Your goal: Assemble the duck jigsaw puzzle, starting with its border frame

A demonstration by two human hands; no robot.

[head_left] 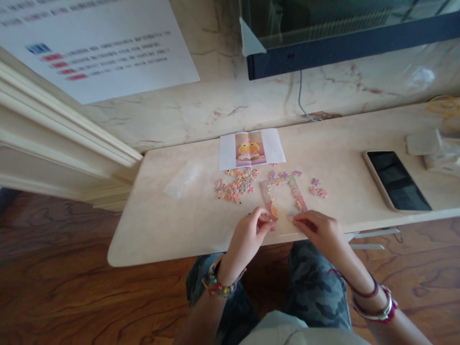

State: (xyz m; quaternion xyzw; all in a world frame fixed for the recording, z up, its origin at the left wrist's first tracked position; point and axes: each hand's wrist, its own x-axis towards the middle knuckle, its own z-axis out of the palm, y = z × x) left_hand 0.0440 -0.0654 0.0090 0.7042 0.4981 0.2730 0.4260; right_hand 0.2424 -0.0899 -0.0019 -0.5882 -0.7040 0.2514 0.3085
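A partly joined jigsaw puzzle border (266, 191) lies on the counter in front of me, its left, top and right sides forming a frame. My left hand (253, 231) is closed in a pinch at the border's lower left corner, on a pinkish puzzle piece (273, 221). At the lower right, my right hand (321, 230) pinches a small pale puzzle piece (290, 218) between thumb and finger. A heap of loose puzzle pieces (237, 186) sits left of the border. Behind it, several purple pieces (283, 175) lie close to its top edge.
A creased reference picture (249, 149) lies behind the heap. Several pieces (318, 191) rest to the right. Farther out are a clear plastic bag (184, 181), a dark-screened device (397, 181) and a tissue pack (443, 153). A screen (341, 60) overhangs the counter (154, 230).
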